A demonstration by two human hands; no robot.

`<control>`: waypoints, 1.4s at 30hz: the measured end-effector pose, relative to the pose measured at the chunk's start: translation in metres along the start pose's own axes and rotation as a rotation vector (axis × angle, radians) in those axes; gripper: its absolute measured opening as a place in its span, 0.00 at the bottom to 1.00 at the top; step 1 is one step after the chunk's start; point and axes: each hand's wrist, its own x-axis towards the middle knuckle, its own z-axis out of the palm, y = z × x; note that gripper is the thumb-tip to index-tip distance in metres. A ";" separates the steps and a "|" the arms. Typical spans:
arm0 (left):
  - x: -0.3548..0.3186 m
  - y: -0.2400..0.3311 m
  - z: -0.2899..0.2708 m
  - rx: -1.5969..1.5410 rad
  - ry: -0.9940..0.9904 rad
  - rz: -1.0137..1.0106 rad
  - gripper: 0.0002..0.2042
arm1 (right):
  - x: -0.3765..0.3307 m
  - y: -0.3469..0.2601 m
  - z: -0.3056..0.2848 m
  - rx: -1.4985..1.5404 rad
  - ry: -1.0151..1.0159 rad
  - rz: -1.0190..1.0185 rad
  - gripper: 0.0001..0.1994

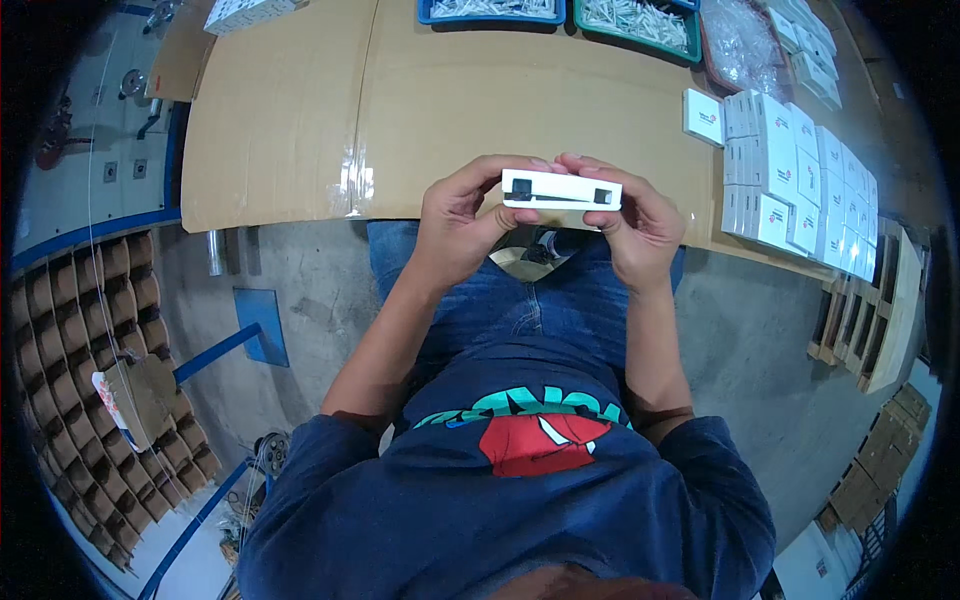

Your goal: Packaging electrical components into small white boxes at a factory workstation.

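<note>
Between my two hands, just over the table's near edge, a small flat white box point(562, 181) is held up. Its narrow side faces me, with dark openings near both ends and a thin dark gap between them; what is inside I cannot make out. My left hand point(458, 215) grips the left end, thumb below and fingers over the top. On the right end my right hand point(645, 228) is closed the same way. Both sets of fingertips nearly meet behind the box's top edge.
Brown cardboard point(480, 110) covers the table. Stacked white boxes point(775, 160) stand at the right, a single box point(704, 117) beside them. At the back are a blue bin point(490, 20) and a green bin point(640, 42) of small white pieces, plus clear plastic bags point(743, 45).
</note>
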 end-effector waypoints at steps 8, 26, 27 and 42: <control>0.001 -0.001 -0.003 0.008 0.002 -0.001 0.17 | 0.001 0.002 0.001 0.020 -0.003 -0.005 0.19; 0.004 -0.007 -0.007 0.010 0.001 -0.074 0.17 | -0.002 0.006 0.003 0.031 0.005 0.096 0.17; 0.004 -0.008 -0.007 0.042 -0.003 -0.065 0.17 | -0.002 0.006 0.003 0.031 0.005 0.097 0.17; 0.001 -0.013 -0.010 0.025 0.007 -0.021 0.16 | -0.003 0.010 0.004 0.026 -0.024 0.080 0.18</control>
